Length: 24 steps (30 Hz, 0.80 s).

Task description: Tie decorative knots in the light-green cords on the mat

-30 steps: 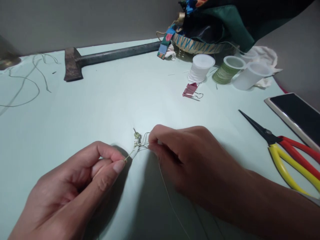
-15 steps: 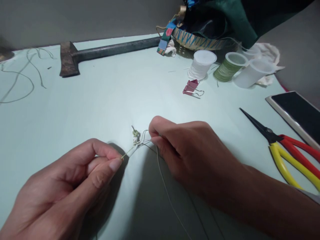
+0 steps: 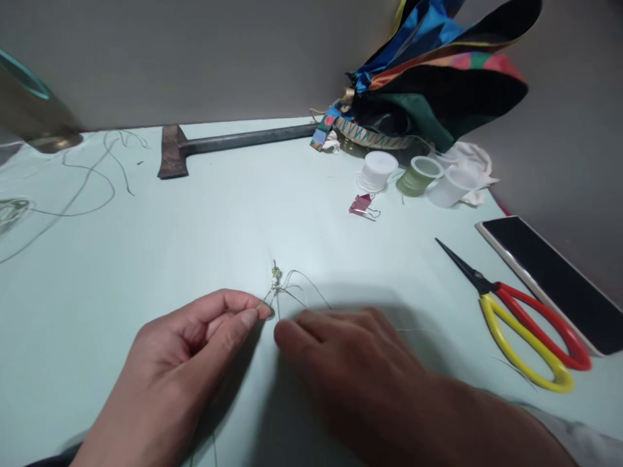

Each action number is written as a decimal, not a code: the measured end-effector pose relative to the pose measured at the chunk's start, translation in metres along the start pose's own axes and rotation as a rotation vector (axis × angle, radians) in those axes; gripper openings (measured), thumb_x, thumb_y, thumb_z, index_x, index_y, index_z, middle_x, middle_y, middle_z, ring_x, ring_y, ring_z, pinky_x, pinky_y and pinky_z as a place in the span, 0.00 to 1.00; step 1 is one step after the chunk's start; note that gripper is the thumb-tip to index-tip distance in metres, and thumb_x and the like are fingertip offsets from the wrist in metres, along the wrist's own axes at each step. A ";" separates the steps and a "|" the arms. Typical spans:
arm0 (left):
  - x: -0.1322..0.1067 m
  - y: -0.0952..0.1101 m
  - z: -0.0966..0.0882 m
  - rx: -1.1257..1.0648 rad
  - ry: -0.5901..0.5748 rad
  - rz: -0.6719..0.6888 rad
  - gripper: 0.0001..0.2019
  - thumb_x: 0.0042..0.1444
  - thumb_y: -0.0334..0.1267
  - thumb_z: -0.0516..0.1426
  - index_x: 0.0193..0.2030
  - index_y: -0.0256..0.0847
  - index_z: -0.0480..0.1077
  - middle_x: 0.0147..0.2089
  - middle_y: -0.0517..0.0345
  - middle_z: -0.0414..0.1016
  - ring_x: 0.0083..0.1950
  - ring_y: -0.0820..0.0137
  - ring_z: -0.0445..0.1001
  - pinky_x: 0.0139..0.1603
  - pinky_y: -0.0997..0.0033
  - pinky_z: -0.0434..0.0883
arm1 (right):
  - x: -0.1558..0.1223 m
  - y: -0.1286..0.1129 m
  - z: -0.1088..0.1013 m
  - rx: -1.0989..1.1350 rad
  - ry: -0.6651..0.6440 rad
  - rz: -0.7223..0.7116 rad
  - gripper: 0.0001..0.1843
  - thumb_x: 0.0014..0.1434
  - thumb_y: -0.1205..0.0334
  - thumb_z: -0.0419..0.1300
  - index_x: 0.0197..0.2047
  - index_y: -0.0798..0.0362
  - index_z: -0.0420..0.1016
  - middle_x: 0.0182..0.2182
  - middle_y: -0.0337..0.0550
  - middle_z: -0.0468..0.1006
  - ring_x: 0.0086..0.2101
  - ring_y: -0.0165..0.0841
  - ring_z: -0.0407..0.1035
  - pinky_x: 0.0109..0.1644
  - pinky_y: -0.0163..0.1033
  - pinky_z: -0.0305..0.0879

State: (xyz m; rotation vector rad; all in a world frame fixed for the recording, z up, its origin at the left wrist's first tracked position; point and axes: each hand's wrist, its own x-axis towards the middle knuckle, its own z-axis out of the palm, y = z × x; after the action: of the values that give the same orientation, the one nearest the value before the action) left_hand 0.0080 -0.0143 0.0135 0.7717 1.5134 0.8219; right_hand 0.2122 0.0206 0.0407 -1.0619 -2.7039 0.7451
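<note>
A small knotted green and white cord piece [image 3: 276,277] lies mid-table, with several thin cords fanning out from its lower end. My left hand [image 3: 204,357] pinches one green cord [image 3: 264,300] between thumb and forefinger, just below and left of the knots. Slightly blurred, my right hand [image 3: 345,363] is closed low over the table on the right. One thin cord [image 3: 278,306] runs straight down to its fingertips; the grip itself is partly hidden. Other loose cords [image 3: 304,275] curve out above that hand.
Scissors with red and yellow handles [image 3: 525,331] and a phone [image 3: 549,279] lie at right. Behind are a pink binder clip [image 3: 361,205], a white spool [image 3: 378,171], a green spool [image 3: 417,176], an empty spool [image 3: 452,187], a hammer-like tool [image 3: 243,139] and loose cord [image 3: 114,188].
The view has shifted, showing more of the table's back. My right hand has moved down, away from the knots, and its cords have spread; my left hand still pinches its cord.
</note>
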 end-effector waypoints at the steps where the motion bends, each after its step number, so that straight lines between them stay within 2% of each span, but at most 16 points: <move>1: 0.001 0.001 0.001 0.016 -0.022 -0.014 0.21 0.54 0.61 0.69 0.41 0.45 0.83 0.36 0.53 0.83 0.36 0.63 0.77 0.34 0.70 0.77 | 0.000 -0.003 0.002 -0.039 -0.033 -0.033 0.16 0.57 0.82 0.55 0.38 0.50 0.70 0.29 0.38 0.80 0.24 0.33 0.68 0.27 0.40 0.51; 3: 0.002 0.003 0.003 0.060 -0.044 -0.029 0.22 0.55 0.63 0.67 0.43 0.46 0.83 0.39 0.50 0.85 0.40 0.59 0.79 0.39 0.66 0.78 | 0.002 -0.008 0.002 -0.108 -0.113 -0.095 0.12 0.61 0.78 0.57 0.43 0.52 0.73 0.31 0.40 0.81 0.25 0.35 0.68 0.25 0.42 0.46; 5: 0.002 0.007 0.007 0.091 -0.047 -0.007 0.20 0.56 0.61 0.66 0.43 0.47 0.83 0.39 0.50 0.86 0.40 0.57 0.80 0.38 0.63 0.77 | 0.003 -0.011 -0.001 -0.123 -0.135 -0.155 0.11 0.63 0.75 0.58 0.46 0.53 0.75 0.31 0.42 0.81 0.26 0.37 0.69 0.24 0.42 0.43; 7: 0.002 0.013 0.011 0.103 -0.089 0.035 0.17 0.56 0.59 0.64 0.38 0.47 0.82 0.37 0.52 0.85 0.41 0.56 0.80 0.39 0.61 0.76 | 0.006 -0.010 -0.009 -0.047 -0.088 -0.171 0.14 0.62 0.77 0.58 0.48 0.55 0.76 0.34 0.41 0.82 0.28 0.35 0.70 0.25 0.42 0.48; 9: 0.002 0.017 0.012 0.117 -0.135 0.083 0.16 0.57 0.58 0.63 0.34 0.48 0.79 0.34 0.56 0.82 0.41 0.57 0.77 0.42 0.61 0.74 | 0.011 -0.005 -0.017 0.070 0.018 -0.125 0.14 0.61 0.79 0.58 0.43 0.54 0.77 0.33 0.38 0.80 0.28 0.31 0.69 0.28 0.39 0.54; 12: 0.002 0.017 0.009 0.154 -0.135 0.100 0.17 0.60 0.59 0.62 0.33 0.48 0.75 0.32 0.61 0.73 0.42 0.59 0.74 0.42 0.64 0.70 | 0.026 0.007 -0.027 0.147 0.152 -0.021 0.12 0.65 0.75 0.58 0.32 0.53 0.76 0.29 0.36 0.74 0.28 0.29 0.66 0.32 0.37 0.57; 16: 0.001 0.014 0.008 0.195 -0.127 0.116 0.19 0.63 0.62 0.59 0.36 0.48 0.74 0.38 0.60 0.74 0.42 0.61 0.70 0.38 0.65 0.67 | 0.047 0.019 -0.027 0.158 0.182 0.025 0.13 0.66 0.71 0.58 0.31 0.52 0.79 0.30 0.36 0.72 0.32 0.29 0.67 0.36 0.37 0.57; 18: 0.001 0.017 0.011 0.220 -0.117 0.131 0.21 0.63 0.63 0.58 0.35 0.47 0.74 0.38 0.59 0.75 0.40 0.62 0.68 0.38 0.65 0.66 | 0.051 0.020 -0.024 0.152 0.184 0.016 0.13 0.66 0.70 0.58 0.31 0.51 0.79 0.30 0.35 0.69 0.32 0.29 0.65 0.35 0.36 0.56; 20: 0.000 0.020 0.014 0.247 -0.101 0.143 0.22 0.61 0.63 0.57 0.32 0.46 0.73 0.37 0.58 0.75 0.40 0.62 0.68 0.37 0.65 0.65 | 0.050 0.021 -0.020 0.115 0.200 -0.008 0.13 0.66 0.70 0.58 0.29 0.53 0.75 0.30 0.35 0.65 0.32 0.29 0.62 0.34 0.37 0.52; 24: -0.001 0.024 0.016 0.294 -0.062 0.143 0.22 0.59 0.63 0.57 0.30 0.46 0.74 0.32 0.58 0.72 0.35 0.64 0.64 0.31 0.66 0.61 | 0.041 0.022 -0.013 0.003 0.236 -0.098 0.13 0.63 0.76 0.56 0.27 0.53 0.66 0.32 0.35 0.58 0.32 0.31 0.53 0.31 0.40 0.41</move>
State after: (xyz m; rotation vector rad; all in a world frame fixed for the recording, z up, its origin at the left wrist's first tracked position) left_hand 0.0248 -0.0016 0.0336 1.1226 1.5560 0.6799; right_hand 0.1992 0.0668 0.0387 -0.9426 -2.5325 0.5684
